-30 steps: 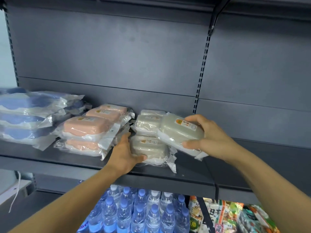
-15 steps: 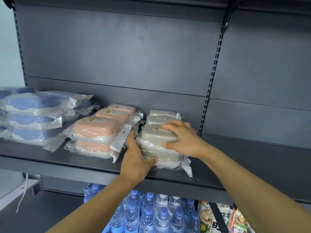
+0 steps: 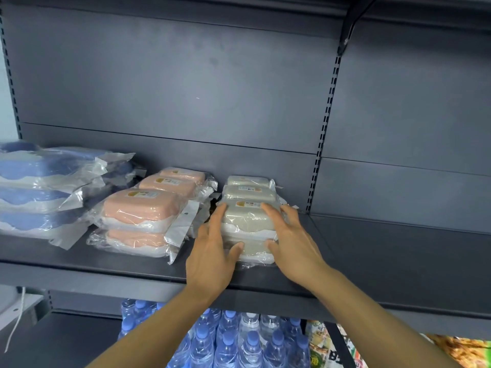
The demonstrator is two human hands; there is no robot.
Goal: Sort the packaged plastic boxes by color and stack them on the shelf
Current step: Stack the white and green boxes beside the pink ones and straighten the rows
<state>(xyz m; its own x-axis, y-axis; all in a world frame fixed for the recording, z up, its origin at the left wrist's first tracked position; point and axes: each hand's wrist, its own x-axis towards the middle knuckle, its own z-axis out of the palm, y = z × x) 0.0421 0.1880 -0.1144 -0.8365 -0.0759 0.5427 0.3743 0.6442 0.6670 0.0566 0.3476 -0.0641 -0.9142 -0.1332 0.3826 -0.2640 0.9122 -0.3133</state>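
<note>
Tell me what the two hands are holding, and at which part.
Both hands press the front stack of beige boxes: the left hand against its left side, the right hand against its right side, thumbs on the front.

Boxes on the shelf [image 3: 398,251], counted by colour

Four pink boxes [image 3: 140,208] show: two stacked in front, two behind. Four grey-green boxes [image 3: 247,216] show in the same layout. At least three blue boxes [image 3: 32,168] are stacked at the left, with more behind that cannot be counted. Two hands [image 3: 212,253] are in view.
</note>
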